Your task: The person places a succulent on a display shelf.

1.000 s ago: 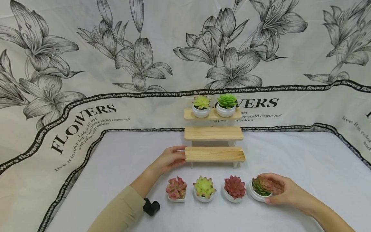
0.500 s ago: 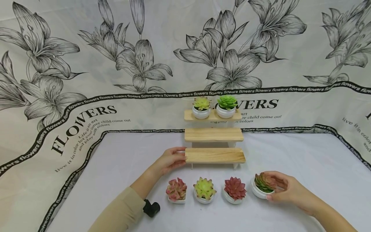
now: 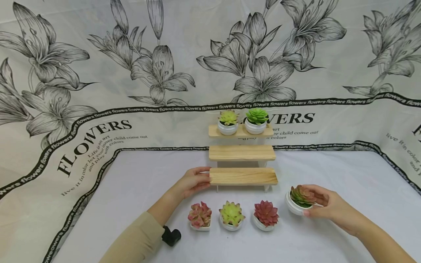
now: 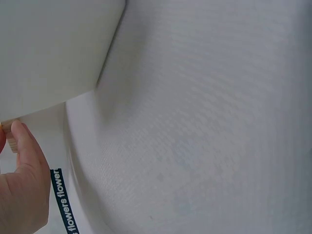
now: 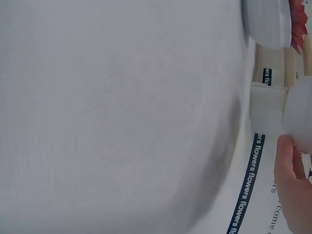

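Note:
My right hand (image 3: 335, 210) pinches the white pot of a reddish-green succulent (image 3: 300, 197) from its right side, held slightly tilted above the cloth. In the right wrist view, fingers (image 5: 285, 156) touch that white pot (image 5: 300, 114). A three-tier wooden shelf stand (image 3: 243, 176) stands in the middle, and my left hand (image 3: 192, 181) holds the left end of its lowest board. The left wrist view shows this hand (image 4: 24, 190) at the board's edge. On the top board sit a yellow-green succulent (image 3: 228, 122) and a bright green succulent (image 3: 256, 120) in white pots.
In front of the stand, a pink succulent (image 3: 200, 216), a lime succulent with pink tips (image 3: 231, 214) and a dark red succulent (image 3: 266, 214) form a row. A black object (image 3: 171, 236) sits by the left sleeve. Flower-printed cloth (image 3: 164, 128) hangs behind the table.
My right hand has raised the reddish-green succulent off the cloth and carried it slightly forward and right. My left hand has stayed at the stand.

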### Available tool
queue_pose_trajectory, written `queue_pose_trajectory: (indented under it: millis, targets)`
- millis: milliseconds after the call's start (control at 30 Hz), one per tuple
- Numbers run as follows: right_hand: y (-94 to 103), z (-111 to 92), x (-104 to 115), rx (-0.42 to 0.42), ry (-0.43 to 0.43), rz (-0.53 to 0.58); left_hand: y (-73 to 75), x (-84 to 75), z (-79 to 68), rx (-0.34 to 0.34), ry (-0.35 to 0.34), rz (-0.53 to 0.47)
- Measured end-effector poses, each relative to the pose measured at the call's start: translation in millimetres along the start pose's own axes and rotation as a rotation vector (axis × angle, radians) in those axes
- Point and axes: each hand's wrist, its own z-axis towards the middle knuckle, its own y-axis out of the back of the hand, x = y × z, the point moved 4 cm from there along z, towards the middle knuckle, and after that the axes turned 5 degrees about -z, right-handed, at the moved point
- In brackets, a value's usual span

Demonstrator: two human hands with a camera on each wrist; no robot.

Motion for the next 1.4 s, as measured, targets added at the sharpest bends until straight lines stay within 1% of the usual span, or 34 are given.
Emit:
queue_pose_trajectory:
  millis: [233,400,500,667,733,900,1033,1233,1400]
  targets:
    - [10.4,7,13,-0.027,-0.051,-0.059,0.8,-0.6,-0.8,0.006,-0.005,-0.003]
    - [16.2,12,27,-0.032,-0.028,-0.089,1.7,-2.1,-1.1,-0.005,-0.010,-0.001]
    - [19.5,16,36,-0.040,-0.041,-0.113,1.5,-2.1,-1.3,-0.009,-0.011,-0.001]
    - [23.8,27,53,-0.050,-0.040,-0.097,-2.1,-1.2,-1.1,0.018,-0.004,-0.004]
    - [24.0,32,62,-0.052,-0.028,-0.090,-2.1,-1.5,-0.9,0.012,-0.005,-0.007]
    - [18.8,51,85,-0.043,0.011,-0.068,-0.1,-2.6,-1.6,-0.005,-0.005,-0.004]
    - [11.4,65,100,-0.035,0.039,-0.066,0.0,-2.5,-2.9,-0.006,-0.002,-0.006]
    - [2.5,85,114,-0.026,0.020,-0.114,-0.4,-3.6,-3.8,-0.025,0.009,-0.012]
    - [-5.7,97,121,-0.014,0.008,-0.099,-0.2,-3.4,-2.8,-0.031,0.020,-0.012]
